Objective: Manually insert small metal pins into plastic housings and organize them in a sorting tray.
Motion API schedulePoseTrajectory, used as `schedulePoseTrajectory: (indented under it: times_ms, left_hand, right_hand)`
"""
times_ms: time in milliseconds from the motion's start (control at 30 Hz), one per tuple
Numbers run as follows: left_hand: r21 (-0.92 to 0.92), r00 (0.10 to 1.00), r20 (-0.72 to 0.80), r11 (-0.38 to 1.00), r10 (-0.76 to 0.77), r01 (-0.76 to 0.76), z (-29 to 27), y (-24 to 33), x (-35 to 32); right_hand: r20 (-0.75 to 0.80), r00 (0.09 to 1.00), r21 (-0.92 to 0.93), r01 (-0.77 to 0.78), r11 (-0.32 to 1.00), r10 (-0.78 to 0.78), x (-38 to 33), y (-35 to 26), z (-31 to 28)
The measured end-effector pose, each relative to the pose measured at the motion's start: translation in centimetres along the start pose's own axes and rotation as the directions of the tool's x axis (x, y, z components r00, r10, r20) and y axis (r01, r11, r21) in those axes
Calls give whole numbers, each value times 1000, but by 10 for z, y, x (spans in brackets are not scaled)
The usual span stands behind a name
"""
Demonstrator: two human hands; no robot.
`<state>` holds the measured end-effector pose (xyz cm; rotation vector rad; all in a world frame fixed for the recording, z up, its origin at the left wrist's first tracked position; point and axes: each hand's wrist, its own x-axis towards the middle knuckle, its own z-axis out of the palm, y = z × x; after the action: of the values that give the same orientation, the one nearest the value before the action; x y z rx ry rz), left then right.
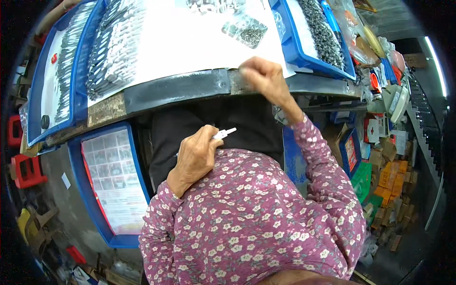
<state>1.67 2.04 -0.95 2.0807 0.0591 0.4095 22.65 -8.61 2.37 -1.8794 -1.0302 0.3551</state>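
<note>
While the left hand [197,149] grips a white plastic piece [223,134] mid-frame, a loosened pinch could drop it onto the lap [256,121]; whether the blurred right hand [263,76] holds anything, I cannot tell.

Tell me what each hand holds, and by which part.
Left hand: a small white piece, by its wider end, narrow tip free. Right hand: blurred, cannot tell.

Assembly workshop, worn workbench [175,90], blue trays [323,69] of small parts, probably cardboard boxes [392,213] at the dim right edge
</note>
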Motion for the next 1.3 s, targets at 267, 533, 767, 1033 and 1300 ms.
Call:
schedulePoseTrajectory:
  times_ms: [267, 533, 767, 1033, 1300]
  left_hand:
    - [-141, 986, -70, 980, -150, 139, -13, 2, 20]
    - [-131, 970, -130, 973, -205, 188, -16, 2, 31]
    - [-308, 939, -180, 923, -294, 229, -12, -5, 38]
    - [-527, 892, -98, 784, -441, 329, -28, -3, 45]
    - [-602, 891, -151, 755, -428, 261, -32, -10, 59]
  right_hand:
    - [-201, 947, -413, 150, 899, -250, 65, 52, -23]
    - [-108, 910, -667, 232, 708, -400, 83, 65, -12]
    - [-74, 944, -625, 208, 752, -322, 89, 80, -14]
    - [-230, 938, -535, 100, 839, -258, 85, 65, -18]
    - [-182, 977, -153, 87, 985, -114, 87, 72, -34]
